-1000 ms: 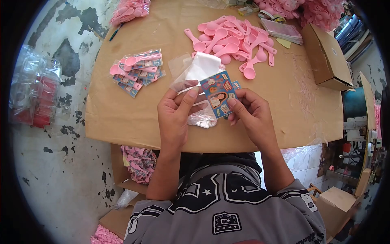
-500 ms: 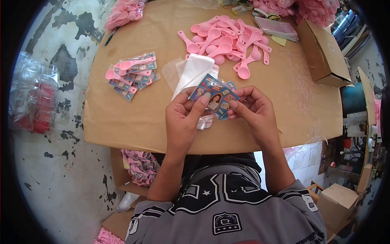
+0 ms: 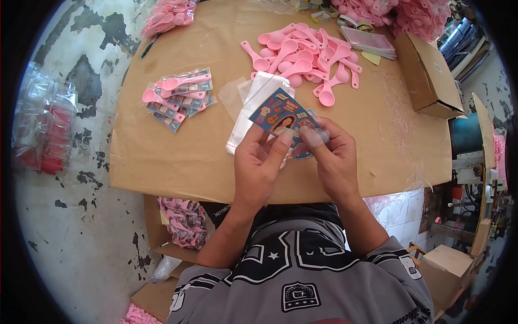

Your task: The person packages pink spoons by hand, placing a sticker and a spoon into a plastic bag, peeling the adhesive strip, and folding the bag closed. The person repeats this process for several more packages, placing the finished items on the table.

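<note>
A blue printed card is pinched in my left hand, its face turned up. My right hand has its fingers closed on the card's right side, where more blue cards partly show behind; the thumb is blurred. Under and behind the cards lies a stack of clear plastic bags. Beyond my hands is a heap of pink spoons. To the left, several packed spoons with cards overlap in a small pile.
Brown paper covers the table. An open cardboard box stands at the right, near a stack of clear cases. Bags of pink spoons lie at the far edge. A pen is at far left.
Both hands have shifted slightly, the left one to the right. The front card sits a little higher and shows more of its face. More of the plastic bag stack is visible.
</note>
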A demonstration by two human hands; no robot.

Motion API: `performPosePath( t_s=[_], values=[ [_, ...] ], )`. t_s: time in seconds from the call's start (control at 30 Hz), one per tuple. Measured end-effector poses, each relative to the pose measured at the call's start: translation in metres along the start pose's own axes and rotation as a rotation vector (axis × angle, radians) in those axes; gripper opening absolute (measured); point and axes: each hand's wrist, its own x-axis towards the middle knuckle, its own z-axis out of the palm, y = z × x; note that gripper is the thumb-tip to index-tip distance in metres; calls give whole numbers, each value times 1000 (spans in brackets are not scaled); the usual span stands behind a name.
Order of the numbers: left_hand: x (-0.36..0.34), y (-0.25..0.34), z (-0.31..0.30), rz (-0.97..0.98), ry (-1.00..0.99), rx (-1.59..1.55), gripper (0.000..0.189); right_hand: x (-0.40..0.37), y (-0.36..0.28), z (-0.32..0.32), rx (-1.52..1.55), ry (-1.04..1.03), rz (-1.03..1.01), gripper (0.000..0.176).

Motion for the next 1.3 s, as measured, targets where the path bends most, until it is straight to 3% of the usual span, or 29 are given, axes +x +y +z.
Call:
performPosePath(
  t_s=[0.27,0.43,0.53,0.73,0.83,0.93,1.03,1.13,1.23,1.3],
  values=[
    [14,22,0,47,35,-438,57,-7,1,-1,-55,-62,93,14],
    [14,19,2,31,14,-521,61,-10,-8,23,-10,121,67,10],
    [14,17,5,50,6,-542,62,-11,-5,9,-56,0,106,11],
    [13,11,17,45,-6,-681,58,-14,7,10,8,-8,154,17],
    [13,2,14,47,-25,-681,53,-12,17,16,19,40,-56,20],
    [15,-2,11,-4,52,-648,48,-18,8,11,-302,84,-199,22],
    [19,-4,6,-50,141,-642,44,-13,-8,-4,-832,-113,-582,28],
    [21,-1,-4,-80,219,-679,38,-9,-10,-20,-875,-237,-656,32],
    [21,-3,-20,-56,255,-746,33,5,-35,-39,-849,-204,-485,27],
    [21,3,-25,-38,282,-742,33,30,-55,-52,-1011,-139,-440,24]
  ],
)
